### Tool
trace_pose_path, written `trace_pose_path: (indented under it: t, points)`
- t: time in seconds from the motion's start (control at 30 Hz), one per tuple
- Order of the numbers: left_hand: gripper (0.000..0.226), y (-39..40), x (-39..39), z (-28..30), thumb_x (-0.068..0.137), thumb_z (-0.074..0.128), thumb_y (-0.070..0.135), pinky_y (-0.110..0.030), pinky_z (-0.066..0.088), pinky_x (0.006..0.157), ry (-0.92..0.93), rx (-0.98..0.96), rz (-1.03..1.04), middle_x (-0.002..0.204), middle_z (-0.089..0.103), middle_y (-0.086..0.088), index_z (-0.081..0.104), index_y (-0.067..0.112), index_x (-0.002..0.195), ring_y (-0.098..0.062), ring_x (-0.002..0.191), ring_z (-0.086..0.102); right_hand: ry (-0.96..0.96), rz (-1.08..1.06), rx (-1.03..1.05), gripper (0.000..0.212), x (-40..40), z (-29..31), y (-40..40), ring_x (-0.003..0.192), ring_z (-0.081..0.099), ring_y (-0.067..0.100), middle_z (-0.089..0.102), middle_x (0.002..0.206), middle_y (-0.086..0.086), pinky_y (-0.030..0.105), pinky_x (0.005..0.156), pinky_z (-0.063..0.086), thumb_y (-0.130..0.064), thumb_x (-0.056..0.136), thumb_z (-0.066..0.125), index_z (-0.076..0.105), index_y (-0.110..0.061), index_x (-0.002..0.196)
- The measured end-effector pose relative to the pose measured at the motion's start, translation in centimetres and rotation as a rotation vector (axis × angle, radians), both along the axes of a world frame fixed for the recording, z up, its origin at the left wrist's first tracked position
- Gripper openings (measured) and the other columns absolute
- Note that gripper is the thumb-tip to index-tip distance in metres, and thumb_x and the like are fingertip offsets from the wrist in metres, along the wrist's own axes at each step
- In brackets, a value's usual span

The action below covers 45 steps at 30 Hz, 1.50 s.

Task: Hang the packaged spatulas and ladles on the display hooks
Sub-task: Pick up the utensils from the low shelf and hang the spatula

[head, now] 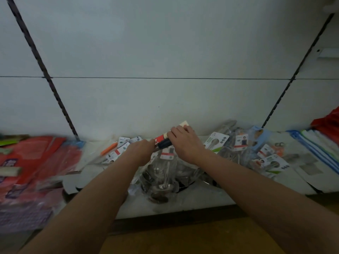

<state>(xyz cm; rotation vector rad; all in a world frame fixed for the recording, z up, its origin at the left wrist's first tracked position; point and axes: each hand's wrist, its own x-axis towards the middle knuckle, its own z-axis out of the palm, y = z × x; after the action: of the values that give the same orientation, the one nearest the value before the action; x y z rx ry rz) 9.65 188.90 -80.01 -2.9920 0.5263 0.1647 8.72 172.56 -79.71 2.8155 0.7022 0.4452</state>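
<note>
Your right hand (183, 142) curls over a packaged utensil's red-and-black handle (163, 142); your left hand (142, 149), at its 9 o'clock, pinches the lower end. Packaged ladles (163, 173) pile on the shelf (192, 200) at 6 o'clock. No hooks show; nothing hangs yet.

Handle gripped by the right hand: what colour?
Dark navy handle, under the right hand; head view.

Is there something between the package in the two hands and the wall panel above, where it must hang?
Nothing visible blocks the way. The right hand and left hand hold the packaged utensil over the pile of packages, and the white back panel above is bare. However, no display hooks show in this view.
</note>
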Motion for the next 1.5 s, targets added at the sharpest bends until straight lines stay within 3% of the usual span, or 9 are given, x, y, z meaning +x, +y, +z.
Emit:
trace_pose_path:
  t: [0.07, 0.27, 0.37, 0.57, 0.77, 0.93, 1.13, 1.3, 1.5]
  points:
    - [0.041, 0.0, 0.0, 0.5, 0.093, 0.040, 0.006, -0.038, 0.045, 0.083, -0.012, -0.090, 0.030, 0.127, 0.053, -0.014, 0.034, 0.010, 0.134, -0.032, 0.111, 0.056, -0.111, 0.089, 0.077, 0.045, 0.0, 0.1, 0.7, 0.099, 0.060, 0.026, 0.062, 0.108, 0.010, 0.038, 0.090, 0.047, -0.011, 0.061, 0.071, 0.061, -0.009, 0.105]
    - [0.038, 0.9, -0.3, 2.9, 0.090, 0.043, 0.002, -0.035, 0.043, 0.076, -0.009, -0.251, 0.093, 0.121, 0.055, -0.019, 0.044, 0.002, 0.127, -0.035, 0.104, 0.056, -0.140, 0.218, 0.317, 0.027, -1.6, 2.2, 4.9, 0.082, 0.061, 0.027, 0.062, 0.095, 0.011, 0.030, 0.063, 0.046, 0.002, 0.071, 0.053, 0.063, -0.004, 0.096]
    - [0.040, 1.7, -0.6, 4.0, 0.092, 0.046, 0.006, -0.037, 0.042, 0.074, -0.089, -0.437, 0.160, 0.117, 0.056, -0.021, 0.036, 0.006, 0.130, -0.035, 0.101, 0.057, 0.163, 0.067, 0.361, 0.019, -1.8, 3.1, 5.3, 0.095, 0.058, 0.032, 0.060, 0.108, 0.013, 0.036, 0.074, 0.045, -0.013, 0.093, 0.047, 0.057, -0.005, 0.107]
    - [0.031, 2.5, -1.0, 7.1, 0.094, 0.049, 0.011, -0.037, 0.043, 0.080, -0.231, -0.923, 0.297, 0.116, 0.059, -0.017, 0.041, 0.005, 0.123, -0.034, 0.102, 0.056, 0.665, -0.068, 0.459, 0.058, -2.5, 3.5, 6.7, 0.133, 0.039, 0.025, 0.038, 0.148, 0.008, 0.030, 0.106, 0.032, -0.036, 0.094, 0.052, 0.035, -0.012, 0.144]
    - [0.025, 1.8, -2.1, 9.2, 0.094, 0.052, 0.014, -0.034, 0.046, 0.079, -0.255, -1.206, 0.311, 0.108, 0.062, -0.012, 0.043, 0.006, 0.115, -0.030, 0.097, 0.061, 0.681, -0.203, 0.740, 0.049, -1.9, 4.5, 9.6, 0.103, 0.061, 0.034, 0.055, 0.123, 0.018, 0.047, 0.089, 0.051, -0.035, 0.092, 0.054, 0.041, -0.002, 0.127]
    - [0.018, 0.9, -3.3, 9.9, 0.093, 0.054, 0.015, -0.027, 0.038, 0.072, -0.255, -1.289, 0.352, 0.096, 0.053, -0.003, 0.037, 0.012, 0.097, -0.021, 0.088, 0.054, 0.628, -0.271, 0.952, 0.024, -1.9, 5.8, 9.9, 0.079, 0.066, 0.025, 0.069, 0.098, 0.018, 0.029, 0.071, 0.055, -0.013, 0.094, 0.048, 0.058, 0.000, 0.111]
    - [0.020, 0.4, -4.9, 10.7, 0.091, 0.057, 0.018, -0.020, 0.036, 0.059, -0.262, -1.278, 0.292, 0.089, 0.055, -0.005, 0.039, 0.011, 0.091, -0.019, 0.081, 0.052, 0.519, -0.241, 0.923, 0.029, -3.7, 8.3, 9.9, 0.115, 0.056, 0.029, 0.060, 0.122, 0.017, 0.026, 0.091, 0.043, -0.005, 0.095, 0.048, 0.054, 0.003, 0.123]
    - [0.018, 1.7, -6.5, 13.2, 0.092, 0.056, 0.020, -0.035, 0.049, 0.075, -0.229, -1.273, 0.171, 0.096, 0.063, -0.013, 0.041, 0.010, 0.094, -0.027, 0.088, 0.059, 0.582, -0.225, 1.105, 0.022, -5.2, 10.9, 9.9, 0.044, 0.057, 0.006, 0.065, 0.090, 0.017, 0.004, 0.040, 0.039, -0.010, 0.098, 0.039, 0.058, 0.001, 0.102]
    - [0.020, 2.7, -9.2, 15.8, 0.094, 0.054, 0.022, -0.024, 0.042, 0.064, -0.256, -1.247, 0.122, 0.084, 0.055, -0.004, 0.037, 0.010, 0.095, -0.021, 0.080, 0.054, 0.709, -0.167, 1.242, 0.021, -9.0, 14.7, 9.9, 0.054, 0.055, 0.020, 0.052, 0.071, 0.008, 0.016, 0.041, 0.050, -0.014, 0.101, 0.037, 0.052, -0.001, 0.107]
